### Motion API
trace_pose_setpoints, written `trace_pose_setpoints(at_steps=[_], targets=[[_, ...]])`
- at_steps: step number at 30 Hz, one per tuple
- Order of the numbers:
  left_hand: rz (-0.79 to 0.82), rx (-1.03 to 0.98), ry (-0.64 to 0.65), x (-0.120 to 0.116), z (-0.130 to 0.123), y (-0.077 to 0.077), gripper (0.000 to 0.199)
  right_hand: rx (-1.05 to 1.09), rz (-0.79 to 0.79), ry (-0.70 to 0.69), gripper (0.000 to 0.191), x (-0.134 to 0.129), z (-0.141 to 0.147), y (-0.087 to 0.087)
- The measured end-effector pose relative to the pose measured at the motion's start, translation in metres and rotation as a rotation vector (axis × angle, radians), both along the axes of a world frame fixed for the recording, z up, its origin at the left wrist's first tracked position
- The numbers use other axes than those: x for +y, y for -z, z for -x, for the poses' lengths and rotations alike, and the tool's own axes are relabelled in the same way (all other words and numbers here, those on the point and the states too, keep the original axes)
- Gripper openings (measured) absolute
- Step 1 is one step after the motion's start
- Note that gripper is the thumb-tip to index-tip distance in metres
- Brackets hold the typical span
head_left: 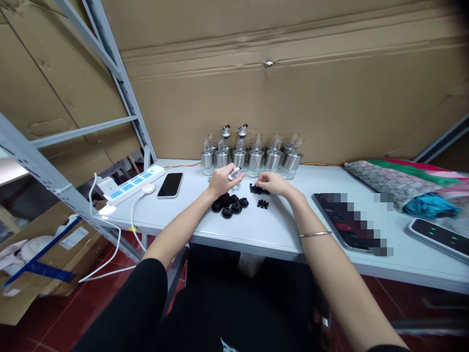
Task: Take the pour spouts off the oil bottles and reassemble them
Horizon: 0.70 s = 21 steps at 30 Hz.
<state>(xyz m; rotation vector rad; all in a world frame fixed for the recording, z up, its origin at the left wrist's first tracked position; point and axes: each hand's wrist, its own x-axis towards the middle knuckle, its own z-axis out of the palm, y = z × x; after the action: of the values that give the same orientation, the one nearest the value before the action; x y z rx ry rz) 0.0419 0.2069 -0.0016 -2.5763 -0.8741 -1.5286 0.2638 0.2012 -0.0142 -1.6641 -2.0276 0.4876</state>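
My left hand (222,180) is closed on a silver pour spout (233,173), above a pile of round black stoppers (227,211). My right hand (273,183) has its fingers pinched at a heap of small black pieces (259,189); whether anything is between the fingertips is too small to tell. A second small cluster of black pieces (263,204) lies just in front of it. Behind both hands stand several glass bottles with metal bands (255,159). Two bottles at the back carry silver spouts with black tips (243,130).
On the left of the white table (278,230) are a phone (170,185) and a power strip (136,184) with white cables. To the right lie a large dark phone (344,222), a black-topped device (439,237) and patterned bags (395,183). Cardboard (311,98) rises behind.
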Motion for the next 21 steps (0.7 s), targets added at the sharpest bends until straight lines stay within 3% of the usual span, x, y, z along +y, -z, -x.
trace_pose_setpoints(at_steps=[6, 11, 21], targets=[[0.076, 0.042, -0.003, -0.002, 0.000, -0.001, 0.040, 0.090, -0.159, 0.046, 0.023, -0.004, 0.002, -0.010], [0.133, 0.083, -0.007, -0.002, 0.000, -0.001, 0.043, 0.332, -0.273, -0.055, 0.035, -0.019, 0.027, -0.025], [0.212, 0.151, 0.005, -0.001, -0.001, -0.001, 0.047, 0.666, -0.143, -0.275, 0.039, -0.031, 0.056, -0.030]])
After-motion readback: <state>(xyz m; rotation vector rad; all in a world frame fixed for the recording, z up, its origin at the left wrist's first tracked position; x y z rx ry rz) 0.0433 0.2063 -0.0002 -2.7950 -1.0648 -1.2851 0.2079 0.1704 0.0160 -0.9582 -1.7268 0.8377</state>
